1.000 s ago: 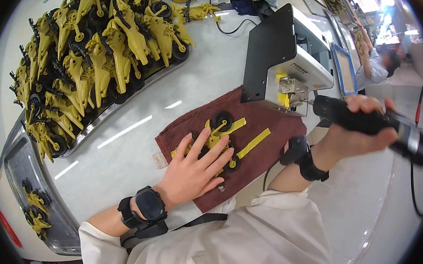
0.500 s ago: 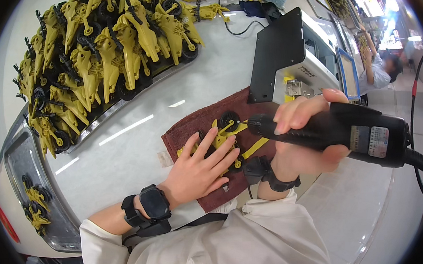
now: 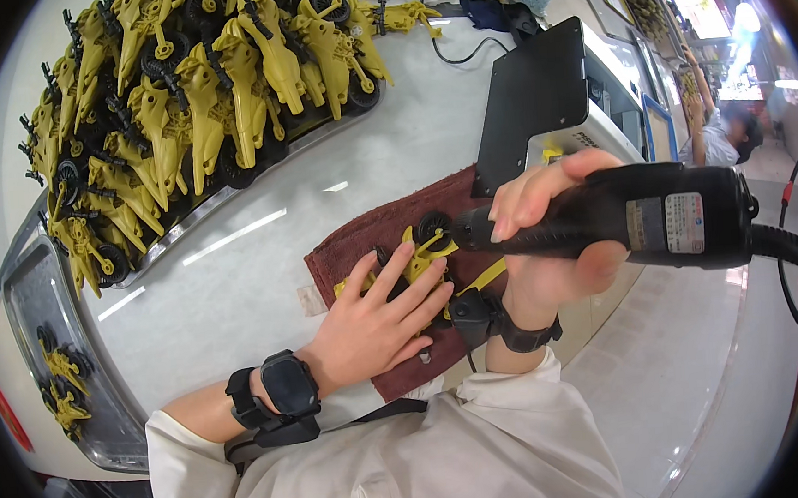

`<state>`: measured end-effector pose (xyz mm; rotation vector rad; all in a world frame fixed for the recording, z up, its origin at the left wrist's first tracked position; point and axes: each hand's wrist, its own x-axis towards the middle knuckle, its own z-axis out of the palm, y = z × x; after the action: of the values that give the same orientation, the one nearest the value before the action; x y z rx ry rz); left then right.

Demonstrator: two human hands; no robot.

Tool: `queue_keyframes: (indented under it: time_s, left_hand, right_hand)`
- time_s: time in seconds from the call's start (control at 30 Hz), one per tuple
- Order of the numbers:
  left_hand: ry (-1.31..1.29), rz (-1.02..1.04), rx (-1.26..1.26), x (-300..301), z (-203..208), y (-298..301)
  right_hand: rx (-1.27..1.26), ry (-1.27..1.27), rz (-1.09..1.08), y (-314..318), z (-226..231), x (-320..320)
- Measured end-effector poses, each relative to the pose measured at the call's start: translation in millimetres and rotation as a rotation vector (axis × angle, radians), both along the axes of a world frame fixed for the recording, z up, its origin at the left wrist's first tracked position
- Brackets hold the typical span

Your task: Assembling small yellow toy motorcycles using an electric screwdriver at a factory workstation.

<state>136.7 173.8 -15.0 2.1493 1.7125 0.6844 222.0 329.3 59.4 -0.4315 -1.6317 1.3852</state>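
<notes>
My left hand [image 3: 374, 322] lies with fingers spread over a yellow toy motorcycle [image 3: 426, 258], pressing it onto a dark red cloth [image 3: 343, 244]. One black wheel shows beyond my fingertips; much of the toy is hidden under the hand. My right hand [image 3: 555, 229] is wrapped around a black electric screwdriver [image 3: 637, 216], held sideways with its tip end at the toy's wheel and fork. The bit itself is hard to make out. A thick cord leaves the screwdriver's back end at the right.
A tray [image 3: 194, 228] piled with yellow toy motorcycles [image 3: 240, 93] stands at the far left. Nearer, a metal tray [image 3: 118, 398] holds a few yellow and black parts [image 3: 64, 383]. A black-and-white machine [image 3: 532, 101] stands beyond the cloth. Another person [image 3: 719, 129] is at far right.
The screwdriver's back end has swung upward in the picture and my right hand has shifted slightly left with it. My left hand stays in place on the toy.
</notes>
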Motion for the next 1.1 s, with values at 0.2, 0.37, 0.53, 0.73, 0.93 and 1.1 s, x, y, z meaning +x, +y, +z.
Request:
queue_keyframes:
  time_s: [0.2, 0.37, 0.53, 0.73, 0.93, 1.1]
  left_hand:
    - [0.054, 0.007, 0.008, -0.2, 1.3, 1.8]
    - [0.106, 0.009, 0.018, -0.2, -4.1, 2.2]
    - [0.162, 0.001, 0.02, 2.7, 0.2, 1.7]
    - [0.132, -0.019, 0.021, 2.5, 3.8, 4.2]
    - [0.094, -0.04, -0.022, -5.1, 14.2, -0.4]
    - [0.042, -0.037, -0.022, -1.8, 9.6, 2.1]
  right_hand:
    - [0.014, 0.098, 0.142, 10.6, -5.5, 4.2]
    - [0.002, 0.001, 0.012, 2.9, 0.9, -0.4]
    - [0.243, 0.361, 0.018, 2.6, 63.7, 56.5]
    - [0.374, 0.062, -0.674, 46.2, 74.8, 60.8]
    - [0.155, 0.137, -0.453, 31.8, 51.0, 73.4]
    - [0.01, 0.285, 0.089, -33.8, 34.1, 89.3]
